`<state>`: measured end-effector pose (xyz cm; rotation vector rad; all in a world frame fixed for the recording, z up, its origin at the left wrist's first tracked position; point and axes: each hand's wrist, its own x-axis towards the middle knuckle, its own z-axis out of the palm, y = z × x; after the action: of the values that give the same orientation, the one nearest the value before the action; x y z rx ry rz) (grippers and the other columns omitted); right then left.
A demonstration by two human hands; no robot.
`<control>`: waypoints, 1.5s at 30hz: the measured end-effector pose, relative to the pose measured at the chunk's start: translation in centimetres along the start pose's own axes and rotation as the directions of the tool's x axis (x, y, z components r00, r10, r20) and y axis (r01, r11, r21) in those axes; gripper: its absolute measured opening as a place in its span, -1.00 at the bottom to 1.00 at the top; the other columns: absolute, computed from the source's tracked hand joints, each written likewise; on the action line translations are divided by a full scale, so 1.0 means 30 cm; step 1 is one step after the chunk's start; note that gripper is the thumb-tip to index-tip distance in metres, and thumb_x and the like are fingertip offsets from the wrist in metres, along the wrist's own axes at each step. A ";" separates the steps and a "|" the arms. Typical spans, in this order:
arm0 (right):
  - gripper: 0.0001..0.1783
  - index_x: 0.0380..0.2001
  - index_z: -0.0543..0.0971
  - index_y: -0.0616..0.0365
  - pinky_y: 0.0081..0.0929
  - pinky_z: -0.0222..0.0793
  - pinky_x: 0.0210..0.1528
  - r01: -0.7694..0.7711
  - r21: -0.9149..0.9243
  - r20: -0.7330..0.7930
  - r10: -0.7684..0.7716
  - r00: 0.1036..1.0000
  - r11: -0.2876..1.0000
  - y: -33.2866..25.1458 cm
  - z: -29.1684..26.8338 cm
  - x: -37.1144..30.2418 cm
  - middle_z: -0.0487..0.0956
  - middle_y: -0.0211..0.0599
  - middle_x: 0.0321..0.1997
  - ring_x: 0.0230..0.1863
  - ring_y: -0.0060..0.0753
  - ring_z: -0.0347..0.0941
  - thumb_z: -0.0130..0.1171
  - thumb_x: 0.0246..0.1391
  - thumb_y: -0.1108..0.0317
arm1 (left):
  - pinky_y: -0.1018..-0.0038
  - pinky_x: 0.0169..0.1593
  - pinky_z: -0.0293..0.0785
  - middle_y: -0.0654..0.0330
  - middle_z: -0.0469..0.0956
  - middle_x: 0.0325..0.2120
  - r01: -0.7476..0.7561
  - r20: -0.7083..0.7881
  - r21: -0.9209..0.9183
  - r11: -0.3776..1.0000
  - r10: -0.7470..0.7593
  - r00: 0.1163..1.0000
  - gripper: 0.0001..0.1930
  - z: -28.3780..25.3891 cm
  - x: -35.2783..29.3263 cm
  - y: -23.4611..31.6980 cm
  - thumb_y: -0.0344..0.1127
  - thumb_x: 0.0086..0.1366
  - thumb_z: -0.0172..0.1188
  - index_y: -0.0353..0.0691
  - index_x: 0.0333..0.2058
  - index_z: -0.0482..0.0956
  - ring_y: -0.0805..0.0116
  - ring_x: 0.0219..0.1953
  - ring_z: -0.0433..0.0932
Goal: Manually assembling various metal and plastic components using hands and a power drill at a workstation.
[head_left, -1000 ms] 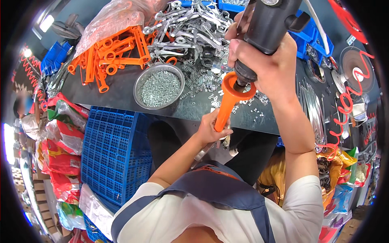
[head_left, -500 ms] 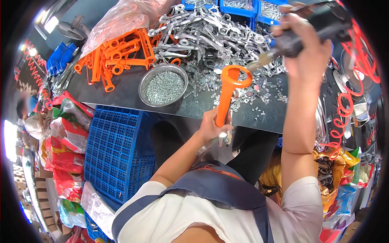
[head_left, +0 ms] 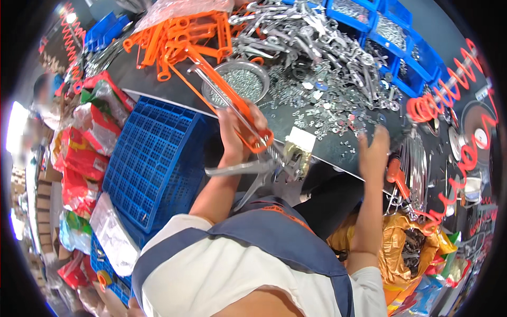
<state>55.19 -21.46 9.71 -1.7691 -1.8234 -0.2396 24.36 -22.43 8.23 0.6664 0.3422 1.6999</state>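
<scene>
We catalogued one left hand (head_left: pixel 231 133), gripping one orange frame (head_left: pixel 224 84) whose long axis slanted from that hand's right side away to its far left; the right hand lay farther from it. One right hand (head_left: pixel 375 150): fingers slightly apart, nothing seen between them, above the bench (head_left: pixel 282 119). We listed two silver levers (head_left: pixel 240 169) below the left hand; one orange-handled tool (head_left: pixel 401 185) right of the right; one steel bowl (head_left: pixel 266 84) beyond the left; farther, metal parts (head_left: pixel 311 31), too heaped to count.
</scene>
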 end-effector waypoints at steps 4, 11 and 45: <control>-0.25 0.19 0.24 0.29 0.11 -0.23 0.36 0.641 0.455 -0.103 -0.678 0.728 0.618 -0.355 -0.006 -0.140 0.23 -0.02 0.30 0.37 0.00 0.05 0.14 0.05 0.01 | 0.54 -0.38 0.25 0.26 0.27 -0.51 -0.037 -0.150 -0.349 0.936 -0.018 0.988 -0.33 0.011 0.080 0.009 0.36 0.18 0.00 -0.28 -0.27 0.36 0.47 -0.51 0.24; -0.40 0.17 0.18 0.33 -0.37 0.30 0.08 -0.273 0.959 0.266 0.091 0.960 0.079 -0.710 0.121 -0.257 0.38 -0.01 0.10 0.04 -0.25 0.40 -0.03 0.24 0.10 | 0.51 -0.38 0.21 0.26 0.29 -0.53 -0.126 -0.088 -0.415 0.901 0.098 0.991 -0.39 -0.053 0.030 0.061 0.28 0.18 0.05 -0.29 -0.28 0.41 0.46 -0.52 0.25; -0.81 -0.46 0.61 0.25 -0.18 0.41 -0.19 -0.447 0.105 0.306 0.399 0.865 0.888 0.302 0.273 0.105 0.58 0.04 -0.38 -0.28 0.05 0.52 0.22 -0.15 0.35 | 0.49 -0.40 0.46 0.07 0.58 -0.58 0.028 -0.074 0.976 -0.214 -0.213 0.974 -0.86 -0.215 0.034 0.210 -0.35 0.19 0.19 -0.32 -0.35 0.58 0.32 -0.53 0.60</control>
<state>61.75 -13.67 2.29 -2.0992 -1.5155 0.3489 15.41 -22.14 6.91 1.8478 1.7889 0.7373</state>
